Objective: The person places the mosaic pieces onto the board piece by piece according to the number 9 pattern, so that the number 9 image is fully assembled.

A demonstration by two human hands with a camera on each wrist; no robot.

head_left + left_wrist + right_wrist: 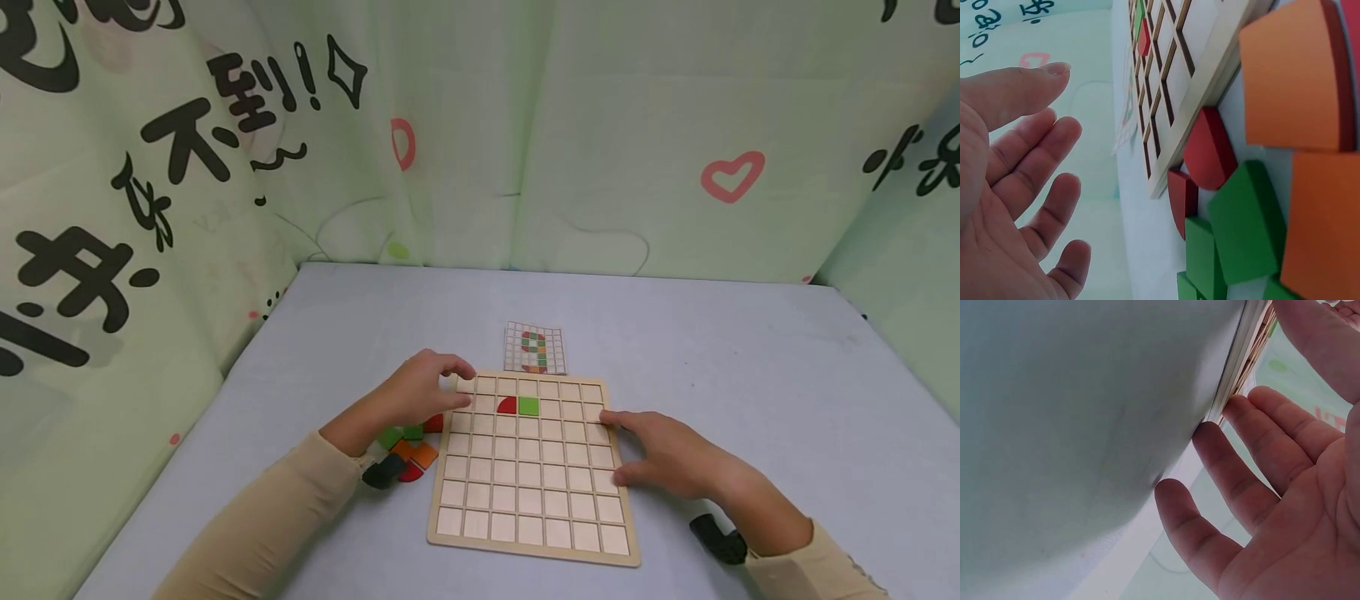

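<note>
A wooden grid board (528,475) lies on the table, with a red quarter-round piece (507,406) and a green square piece (528,407) side by side in its second row. Over the board's upper left corner is my left hand (422,388), thumb and fingers apart and nothing between them. My right hand (675,454) rests its fingertips and thumb against the board's right edge, the fingers fairly straight in the right wrist view. Loose orange pieces (1297,87), green blocks (1247,222) and red pieces (1210,150) are heaped left of the board, partly behind the left wrist.
Just beyond the board's far edge lies a small pattern card (555,346) with a red, green and orange figure on a grid. The white table (750,358) is bordered by a pale green curtain (600,125) with black writing and hearts.
</note>
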